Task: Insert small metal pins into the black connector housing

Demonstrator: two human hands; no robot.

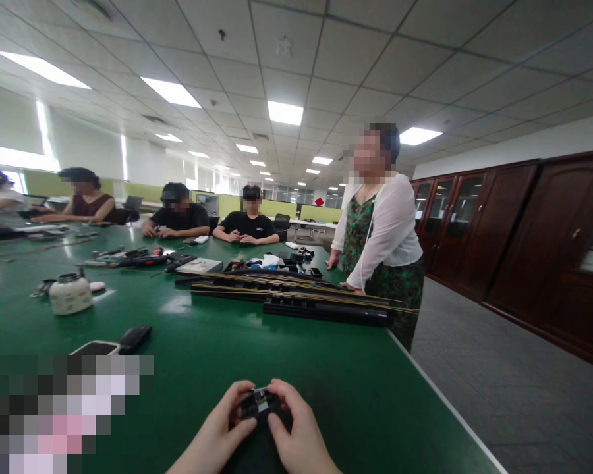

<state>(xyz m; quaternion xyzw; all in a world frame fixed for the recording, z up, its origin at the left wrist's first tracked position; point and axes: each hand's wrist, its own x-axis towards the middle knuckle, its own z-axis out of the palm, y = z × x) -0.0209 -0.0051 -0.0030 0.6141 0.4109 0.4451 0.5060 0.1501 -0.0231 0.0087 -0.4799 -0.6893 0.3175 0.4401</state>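
Note:
Between my two hands, low in the head view, is a small black part (262, 406) with a silvery metal piece and a pale patch at its middle. My left hand (227, 421) grips its left side, index finger along the far edge and thumb at the near edge. On the other side my right hand (294, 421) holds it in the same way. The part is above the near area of the green table (178, 388). Fingers cover both its ends, and its exact kind cannot be made out.
Long black rails with thin brass-coloured rods (296, 296) lie across the table ahead. To the left are a pale jar (71, 294) and a dark phone-like object (135, 338). Tools (128, 257) lie farther back. A person (380, 230) leans on the table's right edge; several others sit around.

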